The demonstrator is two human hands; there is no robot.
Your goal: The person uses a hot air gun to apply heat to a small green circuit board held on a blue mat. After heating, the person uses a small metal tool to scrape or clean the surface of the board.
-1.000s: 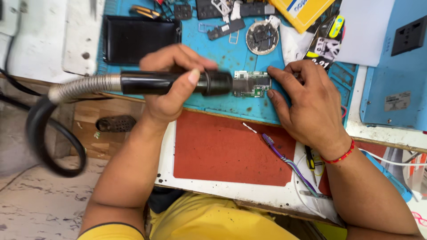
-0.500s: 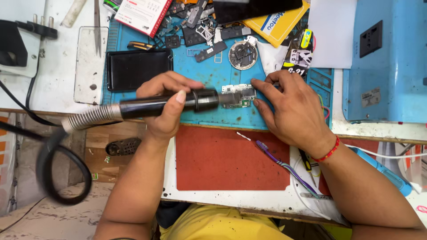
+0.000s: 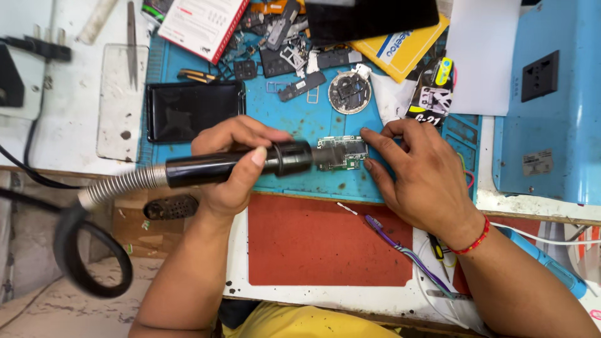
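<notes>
Pinning circuit board under right hand, nozzle beside

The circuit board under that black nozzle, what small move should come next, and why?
Probably keep the black nozzle in the left hand at the circuit board's left edge. The right hand's fingertips already pin the board's right side to the blue mat.

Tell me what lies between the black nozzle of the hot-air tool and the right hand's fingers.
In the head view, the small green circuit board lies between black nozzle and right hand, on the blue work mat; the fingers touch its right edge.
</notes>
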